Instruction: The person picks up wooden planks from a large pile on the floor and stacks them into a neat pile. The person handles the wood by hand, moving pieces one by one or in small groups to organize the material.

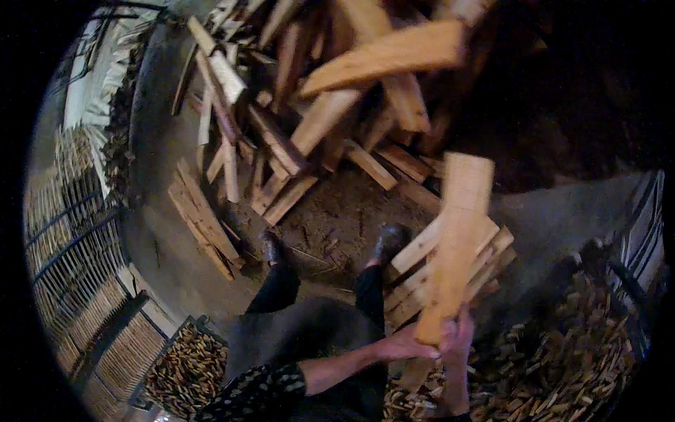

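Observation:
Both my hands are at the near end of a pale wooden slab (460,211), which points up and away in front of me on the right. My left hand (409,344) reaches across from the left and grips its lower end. Close beside it, my right hand (458,333) closes around the right edge of the same end. Behind the slab lies a small stack of split boards (411,253), partly hidden by it. My fingertips are partly hidden and slightly blurred.
A big pile of split wood (330,116) spreads ahead of my shoes (387,243). Loose slats (204,214) lie on the floor at left. A crate of small wood pieces (186,369) stands lower left. Chopped bits (562,344) heap at lower right. Stacked sticks (70,232) line the left.

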Motion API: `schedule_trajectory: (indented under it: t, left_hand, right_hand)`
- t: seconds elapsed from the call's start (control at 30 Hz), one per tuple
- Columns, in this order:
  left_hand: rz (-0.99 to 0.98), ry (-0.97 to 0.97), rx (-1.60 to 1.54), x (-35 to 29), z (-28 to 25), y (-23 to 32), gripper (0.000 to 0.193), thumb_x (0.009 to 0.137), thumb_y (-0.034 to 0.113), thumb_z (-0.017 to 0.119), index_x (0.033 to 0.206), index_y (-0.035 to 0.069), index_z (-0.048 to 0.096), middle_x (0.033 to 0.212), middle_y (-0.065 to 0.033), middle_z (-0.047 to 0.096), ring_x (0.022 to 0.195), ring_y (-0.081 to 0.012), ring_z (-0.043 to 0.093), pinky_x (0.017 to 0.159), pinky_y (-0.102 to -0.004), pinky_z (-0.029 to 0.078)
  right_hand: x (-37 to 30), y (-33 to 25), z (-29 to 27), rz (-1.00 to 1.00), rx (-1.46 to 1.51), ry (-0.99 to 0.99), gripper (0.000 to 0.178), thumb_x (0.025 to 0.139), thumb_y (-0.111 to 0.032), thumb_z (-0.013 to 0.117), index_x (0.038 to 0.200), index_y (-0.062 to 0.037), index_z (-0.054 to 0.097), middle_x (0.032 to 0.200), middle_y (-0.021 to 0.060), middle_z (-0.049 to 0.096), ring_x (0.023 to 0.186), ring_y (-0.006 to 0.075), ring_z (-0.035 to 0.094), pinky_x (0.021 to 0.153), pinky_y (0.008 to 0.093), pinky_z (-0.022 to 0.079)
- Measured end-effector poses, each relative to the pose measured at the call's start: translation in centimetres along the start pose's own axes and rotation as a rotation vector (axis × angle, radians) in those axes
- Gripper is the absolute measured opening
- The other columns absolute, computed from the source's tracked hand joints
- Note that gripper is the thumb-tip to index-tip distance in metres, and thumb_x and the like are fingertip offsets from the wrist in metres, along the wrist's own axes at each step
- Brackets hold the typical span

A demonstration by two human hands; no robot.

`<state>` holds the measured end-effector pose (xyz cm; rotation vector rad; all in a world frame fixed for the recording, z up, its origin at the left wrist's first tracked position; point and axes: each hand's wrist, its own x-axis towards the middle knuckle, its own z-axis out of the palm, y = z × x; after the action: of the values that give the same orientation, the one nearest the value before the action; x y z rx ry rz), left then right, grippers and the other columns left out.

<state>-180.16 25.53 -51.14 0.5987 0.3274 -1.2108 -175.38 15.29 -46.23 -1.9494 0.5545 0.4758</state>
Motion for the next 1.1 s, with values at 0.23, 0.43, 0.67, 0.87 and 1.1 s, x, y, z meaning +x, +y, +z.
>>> schedule_trajectory:
  t: [0.23,0.43,0.67,0.87,1.1]
  left_hand:
    - [0.213,0.899,-0.316,-17.3,-10.2,2.3,0.031,0.070,0.012,0.063,0.098,0.004,0.052,0.092,-0.0073,0.056,0.084,-0.0181,0.054,0.078,-0.0315,0.045]
    - [0.667,1.173,-0.577,-27.9,-23.4,2.9,0.027,0.079,0.018,0.056,0.101,0.006,0.045,0.087,-0.0040,0.050,0.082,-0.0176,0.051,0.076,-0.0328,0.044]
    - [0.200,1.572,-0.178,-38.7,-37.9,-1.4,0.038,0.082,0.015,0.053,0.117,0.005,0.042,0.099,-0.0083,0.052,0.087,-0.0185,0.053,0.072,-0.0321,0.045]
    - [0.335,1.135,-0.072,-26.1,-30.8,5.1,0.038,0.080,0.018,0.057,0.112,0.001,0.046,0.098,-0.0061,0.053,0.085,-0.0151,0.053,0.071,-0.0277,0.044]
    - [0.608,0.262,-0.522,-10.1,-16.1,14.6,0.058,0.082,0.033,0.053,0.126,0.003,0.030,0.120,-0.0083,0.043,0.111,-0.0203,0.040,0.095,-0.0321,0.031]
  right_hand:
    - [4.0,-8.3,9.3,-0.408,-0.374,-0.217,0.041,0.070,-0.009,0.058,0.109,-0.0001,0.049,0.110,0.0157,0.052,0.100,0.0280,0.051,0.085,0.0366,0.040]
    - [17.7,-14.4,6.2,-0.290,0.092,0.337,0.053,0.073,-0.016,0.062,0.119,0.0000,0.040,0.117,0.0116,0.046,0.106,0.0215,0.045,0.092,0.0323,0.033]
    - [24.1,-17.6,10.5,-0.308,0.287,0.139,0.053,0.072,-0.028,0.066,0.115,-0.0039,0.044,0.111,0.0067,0.049,0.103,0.0176,0.046,0.091,0.0302,0.034]
    - [21.7,-16.8,13.3,-0.248,0.062,0.076,0.054,0.078,-0.035,0.057,0.118,-0.0014,0.042,0.109,0.0101,0.049,0.104,0.0204,0.044,0.092,0.0315,0.032]
    - [6.0,-8.8,16.7,-0.193,-0.022,-0.002,0.058,0.080,-0.028,0.056,0.125,0.0003,0.033,0.120,0.0123,0.041,0.113,0.0224,0.038,0.096,0.0329,0.029]
